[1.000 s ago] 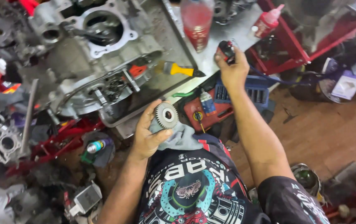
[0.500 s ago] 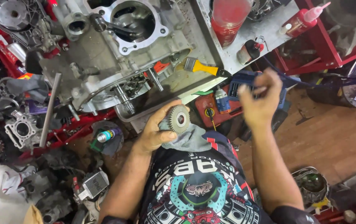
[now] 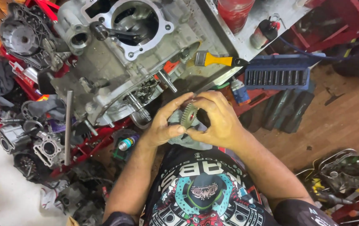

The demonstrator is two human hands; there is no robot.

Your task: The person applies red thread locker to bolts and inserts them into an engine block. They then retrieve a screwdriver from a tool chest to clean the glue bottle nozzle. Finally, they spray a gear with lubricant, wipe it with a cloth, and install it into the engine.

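Note:
A toothed metal gear is held edge-on between both hands in front of my chest. My left hand grips it from the left, with a grey rag bunched under the fingers. My right hand closes over the gear from the right, fingers curled around its rim. Just beyond the hands sits a large grey engine crankcase with an open cylinder bore and exposed shafts.
A yellow-handled brush lies on the metal tray by the engine. A blue socket set rests to the right, with a red bottle above. Engine parts and a metal rod clutter the left; a casing lies on the wooden floor.
My right hand came back from the tray at the upper right and closed on the gear beside my left hand. The gear now sits edge-on between both hands.

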